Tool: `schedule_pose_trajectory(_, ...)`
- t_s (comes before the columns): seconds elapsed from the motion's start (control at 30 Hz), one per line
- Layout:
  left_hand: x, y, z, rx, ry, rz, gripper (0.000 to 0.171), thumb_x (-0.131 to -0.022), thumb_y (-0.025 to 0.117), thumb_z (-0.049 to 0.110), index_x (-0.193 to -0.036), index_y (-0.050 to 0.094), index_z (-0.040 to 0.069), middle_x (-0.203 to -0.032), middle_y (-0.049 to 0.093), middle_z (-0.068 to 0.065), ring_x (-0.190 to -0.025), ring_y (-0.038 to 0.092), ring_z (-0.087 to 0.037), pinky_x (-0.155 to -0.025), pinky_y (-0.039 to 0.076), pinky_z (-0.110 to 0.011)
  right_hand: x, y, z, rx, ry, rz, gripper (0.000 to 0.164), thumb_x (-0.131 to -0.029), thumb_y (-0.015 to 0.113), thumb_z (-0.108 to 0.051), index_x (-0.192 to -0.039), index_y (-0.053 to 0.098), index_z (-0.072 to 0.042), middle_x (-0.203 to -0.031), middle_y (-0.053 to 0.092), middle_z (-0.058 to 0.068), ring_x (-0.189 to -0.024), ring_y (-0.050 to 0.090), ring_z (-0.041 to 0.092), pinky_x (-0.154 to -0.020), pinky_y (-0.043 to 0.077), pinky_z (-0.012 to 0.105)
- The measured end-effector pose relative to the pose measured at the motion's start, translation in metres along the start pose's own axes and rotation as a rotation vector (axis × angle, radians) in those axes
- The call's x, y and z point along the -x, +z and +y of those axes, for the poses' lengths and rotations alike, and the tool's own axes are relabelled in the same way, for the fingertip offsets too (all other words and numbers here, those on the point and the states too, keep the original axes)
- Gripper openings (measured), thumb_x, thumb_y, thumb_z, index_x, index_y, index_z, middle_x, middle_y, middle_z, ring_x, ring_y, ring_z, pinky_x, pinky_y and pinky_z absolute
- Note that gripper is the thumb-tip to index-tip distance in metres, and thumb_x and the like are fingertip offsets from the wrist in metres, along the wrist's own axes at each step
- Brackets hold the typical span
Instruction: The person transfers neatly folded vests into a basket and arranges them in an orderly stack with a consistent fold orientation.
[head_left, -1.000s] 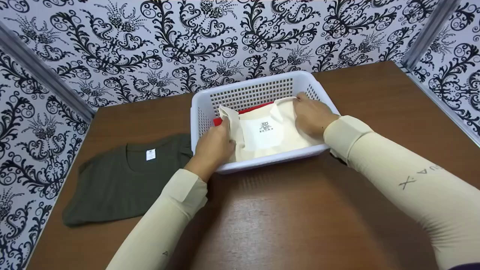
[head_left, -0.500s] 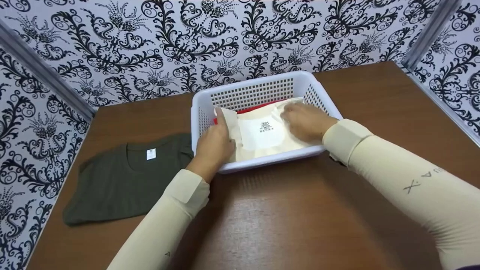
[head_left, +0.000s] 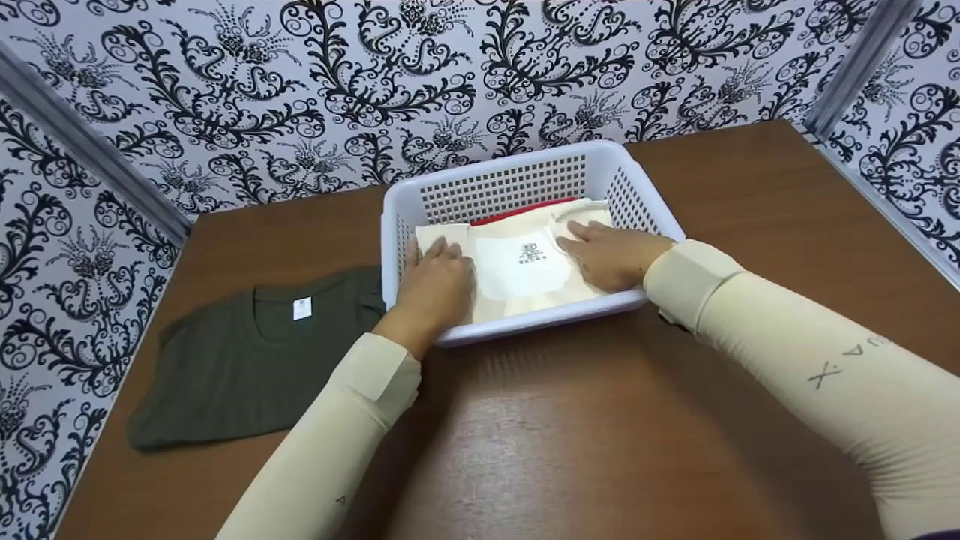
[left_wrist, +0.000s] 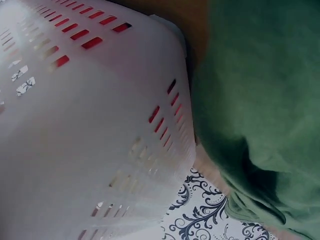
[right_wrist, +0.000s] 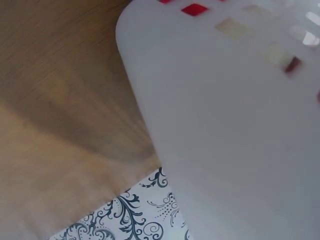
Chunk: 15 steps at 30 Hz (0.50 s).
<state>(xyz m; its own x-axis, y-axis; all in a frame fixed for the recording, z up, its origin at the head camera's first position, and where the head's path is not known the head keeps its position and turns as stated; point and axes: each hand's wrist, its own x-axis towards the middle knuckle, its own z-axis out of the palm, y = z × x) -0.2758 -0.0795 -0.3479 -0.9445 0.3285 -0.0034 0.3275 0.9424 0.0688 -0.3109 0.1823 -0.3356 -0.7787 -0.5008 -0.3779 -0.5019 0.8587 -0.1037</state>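
A cream folded T-shirt with a dark printed neck label lies in the white plastic basket. In the head view my left hand rests on the shirt's left side, its fingers spread. On the right side of the same shirt my right hand lies with extended fingers, pressing the cloth. Behind the cream shirt shows a strip of red cloth. The wrist views show neither hand, only the outside of the basket, with red and cream cloth behind its holes.
A folded dark green T-shirt lies on the brown wooden table, left of the basket and close against it. Patterned wall panels stand behind the table and at both sides.
Both hands have let go of the cream shirt's raised edges and now lie on it. The shirt's left and right edges have come down flatter; the right hand has shifted slightly left.
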Motion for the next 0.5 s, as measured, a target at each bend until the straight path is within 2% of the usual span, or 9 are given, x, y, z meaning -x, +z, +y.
schedule_pose_trajectory(0.1, 0.0, 0.0, 0.0006, -0.017, 0.023, -0.034, 0.028, -0.101, 0.049, 0.019, -0.112, 0.071, 0.005, -0.122, 0.067, -0.013, -0.136, 0.051, -0.032, -0.122, 0.019, -0.059, 0.0014, -0.0004, -0.0014, -0.027, 0.007, -0.013, 0.058, -0.104, 0.033, -0.021, -0.16, 0.02, -0.012, -0.167, 0.01, 0.021, -0.152, 0.014, 0.046, -0.122, 0.019, 0.057)
schedule_pose_trajectory(0.17, -0.0001, 0.0002, 0.0008, -0.018, 0.024, -0.053, 0.028, -0.101, 0.048, 0.018, -0.111, 0.071, 0.005, -0.117, 0.068, -0.013, -0.131, 0.054, -0.033, -0.121, 0.025, -0.057, 0.0019, 0.0006, -0.0015, -0.037, 0.007, -0.019, 0.058, -0.105, 0.031, -0.022, -0.16, 0.019, -0.015, -0.167, 0.008, 0.021, -0.151, 0.013, 0.047, -0.122, 0.019, 0.059)
schedule_pose_trajectory(0.33, -0.0008, 0.001, 0.0007, 0.0, 0.028, -0.092, 0.029, -0.101, 0.046, 0.016, -0.112, 0.07, 0.002, -0.115, 0.067, -0.015, -0.127, 0.056, -0.035, -0.118, 0.033, -0.052, 0.0012, 0.0027, -0.0014, -0.051, 0.02, -0.037, 0.056, -0.106, 0.027, -0.026, -0.161, 0.017, -0.02, -0.167, 0.005, 0.021, -0.151, 0.012, 0.049, -0.12, 0.02, 0.062)
schedule_pose_trajectory(0.5, -0.0043, 0.0017, 0.0044, 0.017, 0.053, -0.097, 0.027, -0.099, 0.047, 0.012, -0.11, 0.069, -0.001, -0.109, 0.066, -0.018, -0.114, 0.06, -0.037, -0.108, 0.044, -0.048, 0.0023, 0.001, 0.0014, -0.035, 0.043, -0.069, 0.057, -0.106, 0.027, -0.023, -0.161, 0.015, -0.017, -0.167, 0.004, 0.022, -0.148, 0.014, 0.053, -0.116, 0.024, 0.066)
